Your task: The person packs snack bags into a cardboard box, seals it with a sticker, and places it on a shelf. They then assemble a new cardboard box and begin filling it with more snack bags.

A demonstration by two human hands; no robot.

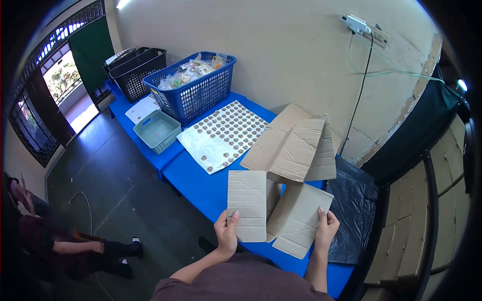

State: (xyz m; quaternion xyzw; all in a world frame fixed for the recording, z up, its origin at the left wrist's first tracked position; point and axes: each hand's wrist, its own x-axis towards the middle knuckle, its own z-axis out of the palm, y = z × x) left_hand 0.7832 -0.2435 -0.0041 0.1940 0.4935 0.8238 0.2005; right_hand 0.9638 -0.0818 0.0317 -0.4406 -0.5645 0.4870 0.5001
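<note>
As both hands grip its near flaps, cardboard box [299,150]: on the blue bench [193,173], right in front of the wearer, open, flaps splayed, plain brown with crease lines.
Box direction: held flaps point at the wearer's torso, far flaps at the wall [281,55]; overall run is torso to wall, leaning slightly right; true long axis hard to tell with the flaps out.
Left hand [227,233]: clamped on the outer edge of the left flap, thumb on top.
Right hand [326,228]: clamped on the right flap near its outer corner, thumb on top; hands well apart.
Blue basket [206,95]: farther along the bench, against the wall, heaped with clear plastic bags [193,70].
Black baskets [138,75]: beyond the blue one, contents unclear.
Pale green tub [158,131]: in front of the blue basket, inside hard to make out.
White sheet [193,138]: between tub and box, rows of small round brown pieces [236,123].
Black plastic [351,210]: right of the box, wrinkled.
Stacked cartons [401,226]: far right, plain brown.
Writing: marks on the bags too small to read.
Other person [60,246]: left, dark clothes, off the bench.
</note>
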